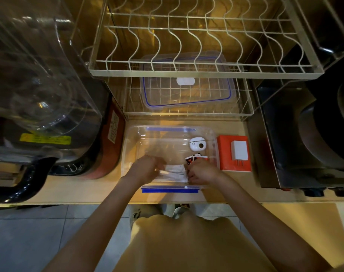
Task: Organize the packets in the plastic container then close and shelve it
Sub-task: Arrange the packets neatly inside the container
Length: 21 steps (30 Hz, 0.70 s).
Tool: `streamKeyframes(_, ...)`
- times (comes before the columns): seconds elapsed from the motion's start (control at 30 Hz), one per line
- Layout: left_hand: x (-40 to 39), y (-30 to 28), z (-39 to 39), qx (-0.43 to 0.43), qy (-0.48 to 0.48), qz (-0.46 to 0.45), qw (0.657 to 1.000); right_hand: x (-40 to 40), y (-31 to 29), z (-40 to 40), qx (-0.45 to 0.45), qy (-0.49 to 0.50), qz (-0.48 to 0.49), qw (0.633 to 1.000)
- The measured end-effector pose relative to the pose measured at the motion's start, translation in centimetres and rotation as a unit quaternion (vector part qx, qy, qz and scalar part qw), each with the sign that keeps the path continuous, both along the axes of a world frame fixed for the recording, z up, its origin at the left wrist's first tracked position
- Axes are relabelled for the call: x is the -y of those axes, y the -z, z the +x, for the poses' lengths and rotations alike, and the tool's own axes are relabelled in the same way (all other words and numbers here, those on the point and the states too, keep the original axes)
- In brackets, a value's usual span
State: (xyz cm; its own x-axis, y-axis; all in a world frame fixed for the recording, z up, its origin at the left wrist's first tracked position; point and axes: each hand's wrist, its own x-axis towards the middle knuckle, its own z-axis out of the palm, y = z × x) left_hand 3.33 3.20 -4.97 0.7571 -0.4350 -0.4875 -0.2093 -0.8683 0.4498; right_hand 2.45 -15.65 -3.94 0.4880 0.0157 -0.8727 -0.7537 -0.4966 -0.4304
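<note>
My left hand [147,167] and right hand [202,171] pinch the white packets [176,170] inside the plastic container [132,142]; they seem light and floppy, best held by edges.

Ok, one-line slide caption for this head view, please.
Both hands, left hand and right hand, handle white packets inside the open plastic container; its lid lies on the wire rack behind.
</note>
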Motion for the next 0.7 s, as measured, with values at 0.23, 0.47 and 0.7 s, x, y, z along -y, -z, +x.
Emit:
streamKeyframes(0.23, -0.5, -0.7, -1.1, -0.029, -0.019, -0.018, 0.999, -0.4, 0.3, 0.2, -0.002, 0.003, -0.009, 1.000)
streamKeyframes(0.47, -0.3, -1.8, -2.8, -0.018, -0.062, 0.029, 0.997, -0.8, 0.2, 0.1, 0.010, -0.026, -0.029, 0.999)
streamKeyframes(0.7, 0.2, -2.3, -3.2, 0.018, -0.080, 0.034, 0.996, -2.2, -0.5, -0.7, 0.008, 0.017, 0.002, 1.000)
